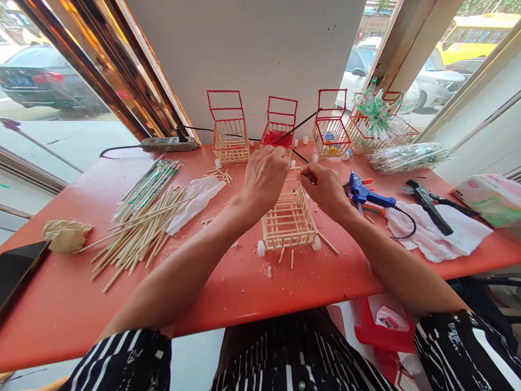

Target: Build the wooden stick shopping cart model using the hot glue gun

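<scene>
A small cart built of pale wooden sticks (pixel 290 220), with white wheels, stands on the red table (pixel 228 282) in front of me. My left hand (pixel 265 175) is closed over the cart's far upper edge. My right hand (pixel 323 185) pinches a thin stick at that same far edge, fingers pressed together. Both hands touch the cart's top rim. Short loose sticks lie at the cart's near side.
A pile of chopsticks (pixel 140 228) lies to the left, with a crumpled rag (pixel 65 235) and a phone (pixel 16 269). A blue glue gun (pixel 366 194), black cutters (pixel 429 203) and white cloth lie to the right. Red-framed stick carts (pixel 228 130) line the back. A power strip (pixel 169 144) sits at back left.
</scene>
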A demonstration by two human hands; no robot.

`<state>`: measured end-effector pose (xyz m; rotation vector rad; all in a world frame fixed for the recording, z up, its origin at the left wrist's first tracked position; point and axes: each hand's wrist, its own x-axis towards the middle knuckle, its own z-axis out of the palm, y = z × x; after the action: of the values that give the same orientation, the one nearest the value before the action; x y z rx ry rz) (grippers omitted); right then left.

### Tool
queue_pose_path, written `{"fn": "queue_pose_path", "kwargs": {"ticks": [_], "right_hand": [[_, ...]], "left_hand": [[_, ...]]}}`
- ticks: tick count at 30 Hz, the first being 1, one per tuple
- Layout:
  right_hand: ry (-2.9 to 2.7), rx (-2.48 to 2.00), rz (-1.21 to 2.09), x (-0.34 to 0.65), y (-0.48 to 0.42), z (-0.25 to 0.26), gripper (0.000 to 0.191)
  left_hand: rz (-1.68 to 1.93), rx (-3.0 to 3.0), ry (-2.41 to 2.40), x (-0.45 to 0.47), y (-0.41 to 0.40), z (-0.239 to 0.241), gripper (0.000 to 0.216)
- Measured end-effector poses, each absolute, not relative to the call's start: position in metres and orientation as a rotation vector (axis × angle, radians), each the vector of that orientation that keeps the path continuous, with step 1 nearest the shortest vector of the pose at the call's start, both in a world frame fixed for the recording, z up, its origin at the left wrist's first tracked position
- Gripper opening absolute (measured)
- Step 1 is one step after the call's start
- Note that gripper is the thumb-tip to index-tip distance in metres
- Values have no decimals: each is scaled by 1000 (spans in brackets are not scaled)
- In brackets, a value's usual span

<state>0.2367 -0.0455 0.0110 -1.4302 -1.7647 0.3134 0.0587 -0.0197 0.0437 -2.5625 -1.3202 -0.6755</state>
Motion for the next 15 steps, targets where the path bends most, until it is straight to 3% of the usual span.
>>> {"fn": "queue_pose_path", "kwargs": {"ticks": [8,15], "right_hand": [[-1771,-1427,312,237,-46,12,8],[-1769,-1425,316,237,-44,9,9]], "left_hand": [[-728,-2582,-1403,59,-24,48,32],[-542,-2570,-1527,65,-35,62,28]]}}
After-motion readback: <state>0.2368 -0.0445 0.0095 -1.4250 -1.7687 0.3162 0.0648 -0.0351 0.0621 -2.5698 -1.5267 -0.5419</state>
